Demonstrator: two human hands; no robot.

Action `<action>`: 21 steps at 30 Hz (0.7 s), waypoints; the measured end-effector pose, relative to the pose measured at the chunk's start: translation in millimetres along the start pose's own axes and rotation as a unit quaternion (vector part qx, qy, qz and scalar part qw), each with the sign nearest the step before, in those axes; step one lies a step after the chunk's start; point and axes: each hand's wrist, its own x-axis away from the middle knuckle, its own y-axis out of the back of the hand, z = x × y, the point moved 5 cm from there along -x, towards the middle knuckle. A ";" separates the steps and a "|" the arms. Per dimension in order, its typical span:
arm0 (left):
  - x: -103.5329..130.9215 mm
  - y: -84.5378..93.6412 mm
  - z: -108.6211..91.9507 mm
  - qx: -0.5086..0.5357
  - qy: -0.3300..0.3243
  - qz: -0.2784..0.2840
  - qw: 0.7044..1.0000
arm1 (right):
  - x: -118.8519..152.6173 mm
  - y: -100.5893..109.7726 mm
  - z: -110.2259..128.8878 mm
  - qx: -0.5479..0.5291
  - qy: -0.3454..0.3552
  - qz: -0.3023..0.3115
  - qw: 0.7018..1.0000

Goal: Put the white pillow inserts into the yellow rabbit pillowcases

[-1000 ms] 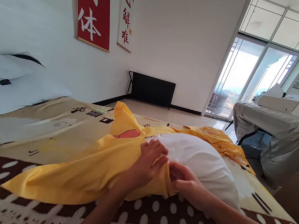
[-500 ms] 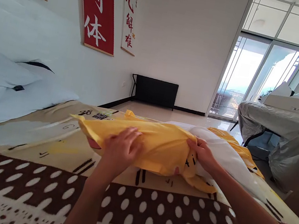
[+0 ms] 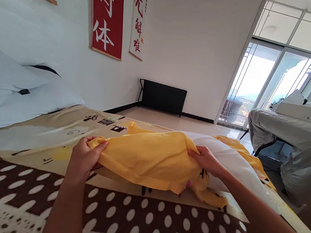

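A yellow pillowcase (image 3: pixel 142 156) with printed face marks is held slightly raised over the bed, its near edge hanging down. My left hand (image 3: pixel 84 156) pinches its left end between thumb and fingers. At the other end, my right hand (image 3: pixel 206 159) grips the upper right edge, fingers closed on the fabric. A loose corner droops below the right hand onto the bedding. Behind that hand lies a white pillow (image 3: pixel 227 155), partly hidden by my right arm and the cloth.
The patterned bedsheet (image 3: pixel 59 131) spreads under everything, with a brown dotted blanket (image 3: pixel 150 214) along the near side. White pillows (image 3: pixel 7 86) rest against the left wall. More yellow cloth (image 3: pixel 244 156) lies at the far right. A plastic-covered table (image 3: pixel 292 126) holds boxes.
My left hand has moved left from the middle of the pillowcase and closed on its left end. The cloth is now stretched between both hands. My right hand keeps its hold.
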 end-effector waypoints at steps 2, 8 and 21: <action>-4.1 5.6 3.4 0.065 -0.014 -0.054 0.996 | 9.5 -9.1 1.3 0.076 -0.005 0.059 0.995; -13.2 24.4 9.4 0.200 -0.063 -0.205 0.956 | 58.1 -38.4 -31.8 0.318 -0.055 0.302 0.897; -14.2 29.4 8.2 0.045 -0.051 -0.093 0.993 | 64.9 6.2 -17.4 0.351 -0.014 0.100 0.931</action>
